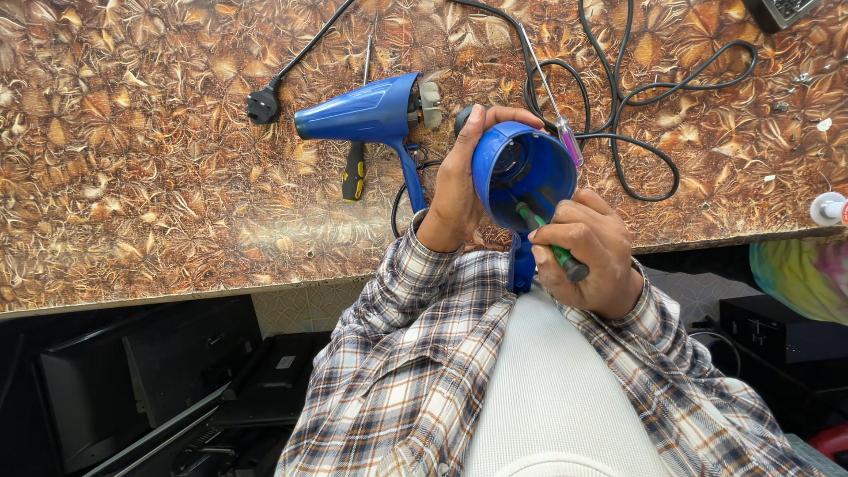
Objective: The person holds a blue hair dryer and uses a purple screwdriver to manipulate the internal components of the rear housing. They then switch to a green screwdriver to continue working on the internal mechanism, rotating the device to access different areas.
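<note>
Patterned brown worktop (132, 177), black cords (636, 97), dark shelving below (150, 380)

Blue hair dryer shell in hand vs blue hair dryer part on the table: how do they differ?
The held shell is gripped by the left hand, open end facing the camera, with the green screwdriver in the right hand reaching inside. The table part lies untouched on its side on the table, nozzle pointing left. Both are the same blue plastic.

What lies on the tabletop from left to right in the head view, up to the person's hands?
Black plug → blue hair dryer half → left hand → blue shell it holds → right hand with the green screwdriver → coiled black cable.
</note>
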